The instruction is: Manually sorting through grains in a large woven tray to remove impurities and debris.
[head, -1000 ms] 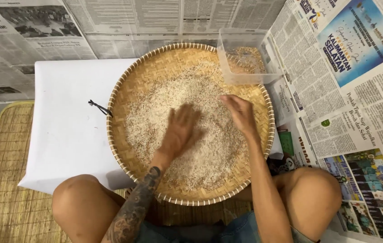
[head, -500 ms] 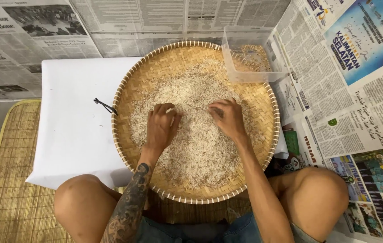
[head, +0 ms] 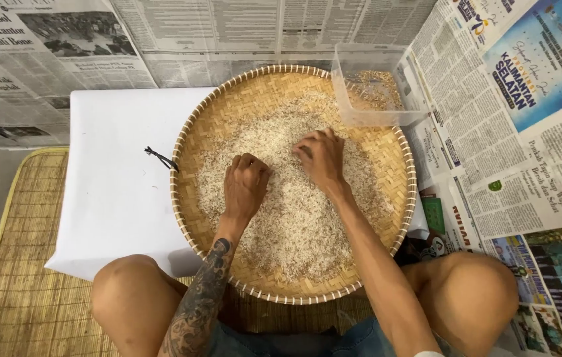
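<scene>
A round woven bamboo tray (head: 208, 119) lies in front of my knees, spread with a layer of white rice (head: 294, 218). My left hand (head: 244, 185) rests on the rice left of centre with its fingers curled under. My right hand (head: 322, 157) lies flat on the rice just to the right, fingers bent and pressing into the grains. Both hands touch the rice, a few centimetres apart. Whether either hand has grains pinched in its fingers cannot be seen.
A clear plastic box (head: 367, 86) with some husky grain sits on the tray's far right rim. A white cloth (head: 115, 192) lies under the tray, with a small black cord (head: 158, 158) beside the rim. Newspapers (head: 505, 132) cover the floor; a straw mat (head: 23, 264) is at left.
My left hand has curled from flat into a loose fist and shifted up and left on the rice. My right hand slid slightly left towards the centre.
</scene>
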